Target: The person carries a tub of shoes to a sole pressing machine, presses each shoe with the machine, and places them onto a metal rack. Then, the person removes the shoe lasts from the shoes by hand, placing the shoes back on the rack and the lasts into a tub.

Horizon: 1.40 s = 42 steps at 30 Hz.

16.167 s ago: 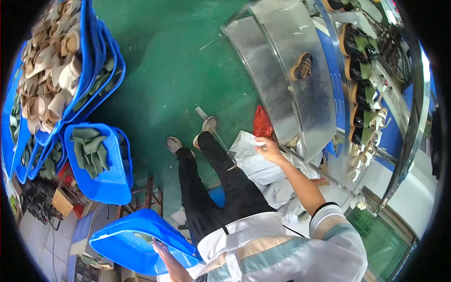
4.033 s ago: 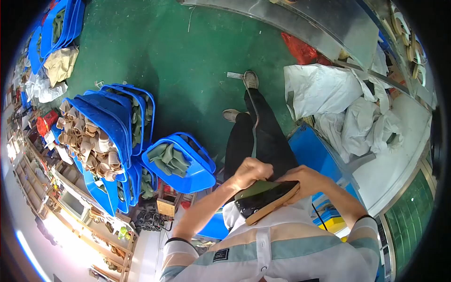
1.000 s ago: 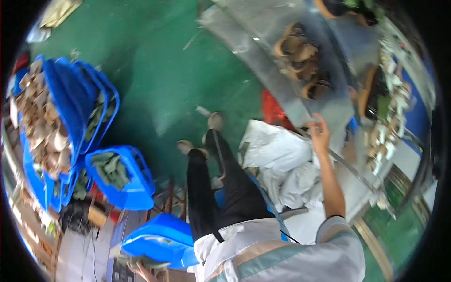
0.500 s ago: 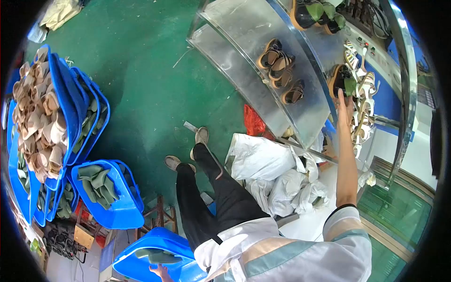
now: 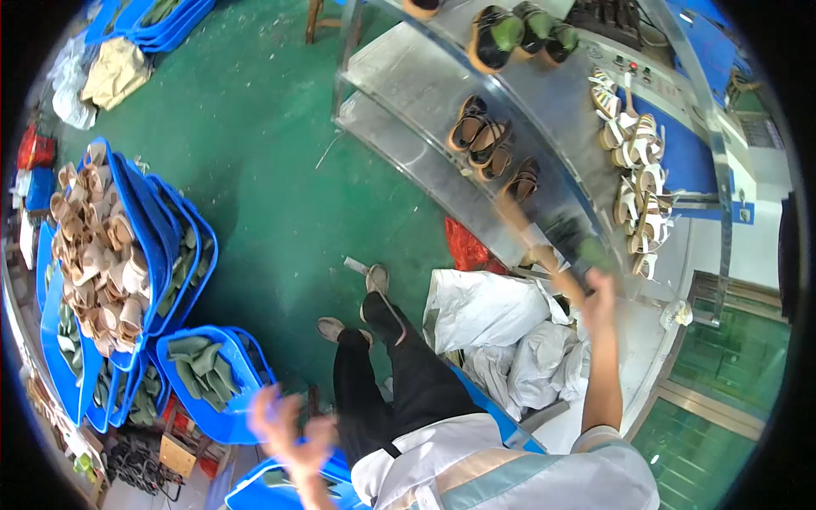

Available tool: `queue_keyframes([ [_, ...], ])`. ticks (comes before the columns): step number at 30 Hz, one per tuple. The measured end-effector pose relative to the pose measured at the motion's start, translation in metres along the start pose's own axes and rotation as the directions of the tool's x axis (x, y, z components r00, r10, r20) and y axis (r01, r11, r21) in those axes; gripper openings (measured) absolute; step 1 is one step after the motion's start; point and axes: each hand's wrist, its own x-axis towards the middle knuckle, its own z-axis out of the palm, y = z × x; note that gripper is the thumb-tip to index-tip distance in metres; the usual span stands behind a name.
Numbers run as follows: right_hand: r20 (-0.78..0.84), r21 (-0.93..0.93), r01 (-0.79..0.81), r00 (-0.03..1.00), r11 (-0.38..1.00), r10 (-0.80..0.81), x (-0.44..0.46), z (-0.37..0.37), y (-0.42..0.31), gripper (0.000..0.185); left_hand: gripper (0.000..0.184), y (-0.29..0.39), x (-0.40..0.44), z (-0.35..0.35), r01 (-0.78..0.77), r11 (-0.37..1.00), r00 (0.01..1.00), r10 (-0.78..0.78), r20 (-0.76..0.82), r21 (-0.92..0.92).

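Observation:
My right hand (image 5: 600,299) grips a dark shoe (image 5: 565,255) with a tan sole and a green piece inside; the shoe is smeared by motion. It is in front of the metal rack (image 5: 399,144), near its lower right end. My left hand (image 5: 293,429) is blurred, with its fingers spread and nothing in them. It hovers above a blue bin (image 5: 263,491) by my lap, where some green pieces lie. Several strappy dark sandals (image 5: 486,143) rest on the rack's shelf. Higher up stand black shoes (image 5: 491,38) with green pieces.
White sandals (image 5: 646,212) line the right side. Stacked blue bins at the left hold beige pieces (image 5: 98,263); a nearer bin holds green pieces (image 5: 202,371). White sacks (image 5: 489,308) and a red bag (image 5: 466,245) lie by the rack. A stool leg stands at the top.
My right hand has come down and nearer from the rack with a dark shoe in it. My left hand has risen out of the blue bin with its fingers spread.

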Motion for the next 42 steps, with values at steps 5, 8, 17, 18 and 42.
queue_keyframes([
  [5,0.271,-0.691,-0.276,0.758,0.668,0.593,-0.085,0.070,0.016,0.056,0.083,0.128,0.089,0.086,-0.389,0.759,0.520,0.649,0.556,-0.523],
  [8,0.442,-0.387,-0.542,0.601,0.746,0.666,-0.120,0.050,0.069,0.065,0.085,0.103,0.061,0.096,-0.162,0.750,0.536,0.612,0.581,-0.641],
  [17,0.339,-0.280,-0.477,0.763,0.833,0.551,-0.197,0.081,0.162,0.063,0.047,0.080,-0.030,0.131,0.476,0.751,0.702,-0.010,0.712,-0.458],
  [18,0.318,-0.246,-0.559,0.725,0.791,0.611,-0.193,0.079,0.170,0.059,0.035,0.074,-0.036,0.130,0.494,0.756,0.705,-0.058,0.707,-0.430],
  [42,0.492,-0.826,0.319,0.809,0.465,0.321,-0.167,0.089,0.254,0.093,0.036,-0.084,-0.062,0.269,0.997,0.059,-0.022,-0.399,0.917,0.049],
])
